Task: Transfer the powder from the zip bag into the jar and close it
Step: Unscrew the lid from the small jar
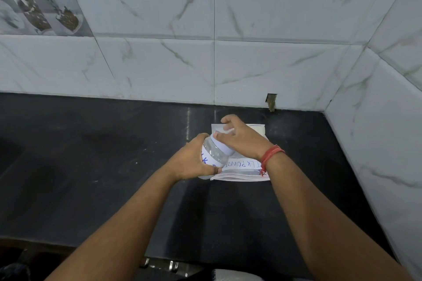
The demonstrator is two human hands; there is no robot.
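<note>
Clear plastic jar [215,157], tilted toward one o'clock, sits gripped in the left hand [191,162] over the black counter [91,155]. Right hand [239,138] cups its white lid [222,143], fingers loosely spread. Zip bag [245,171] lies flat at the jar's three o'clock.

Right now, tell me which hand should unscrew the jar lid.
The right hand. Its fingers already sit over the lid, while the left hand wraps the jar body, tilted above the zip bag, steadying it.
</note>
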